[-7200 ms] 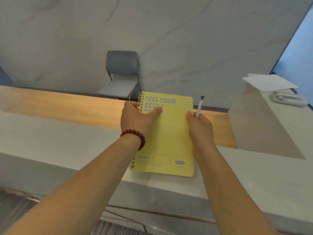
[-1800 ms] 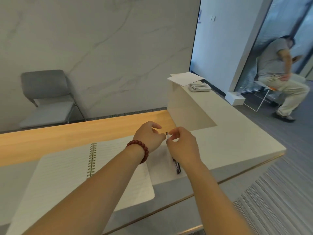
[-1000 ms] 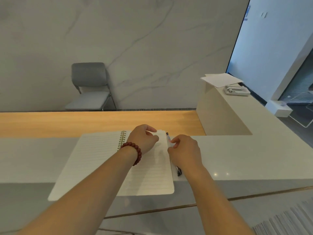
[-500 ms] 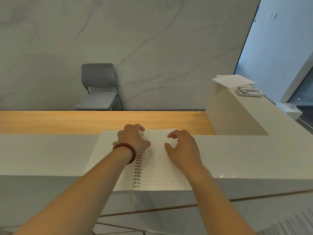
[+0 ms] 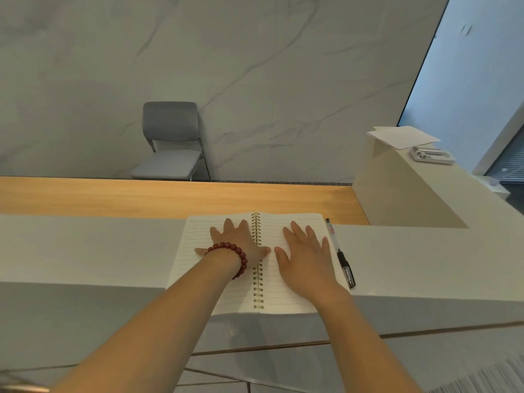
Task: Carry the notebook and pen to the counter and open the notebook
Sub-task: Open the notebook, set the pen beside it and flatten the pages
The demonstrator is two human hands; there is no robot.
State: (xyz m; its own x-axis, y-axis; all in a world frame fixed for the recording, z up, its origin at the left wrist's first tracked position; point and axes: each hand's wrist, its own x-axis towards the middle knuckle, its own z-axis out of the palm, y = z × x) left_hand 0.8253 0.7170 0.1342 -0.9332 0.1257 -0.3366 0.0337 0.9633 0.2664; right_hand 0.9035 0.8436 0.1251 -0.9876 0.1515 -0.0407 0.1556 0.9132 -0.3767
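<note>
The spiral notebook [image 5: 195, 251] lies open on the grey counter [image 5: 85, 251], showing lined white pages on both sides of its gold coil. My left hand [image 5: 235, 245], with a red bead bracelet at the wrist, rests flat on the left page with fingers spread. My right hand [image 5: 306, 256] lies flat on the right page, fingers apart too. The pen [image 5: 340, 253], clear with a black cap toward me, lies on the counter just right of the notebook, beside my right hand and not held.
Beyond the counter runs a lower wooden desk top [image 5: 141, 197]. A grey chair [image 5: 170, 143] stands against the marble wall. On the raised counter section at right lie sheets of paper [image 5: 402, 136] and a small tray [image 5: 431, 156].
Both hands have flattened and spread out on the two pages; half a second ago their fingers were curled near the coil. The pen, earlier hidden by my right hand, now shows beside the notebook.
</note>
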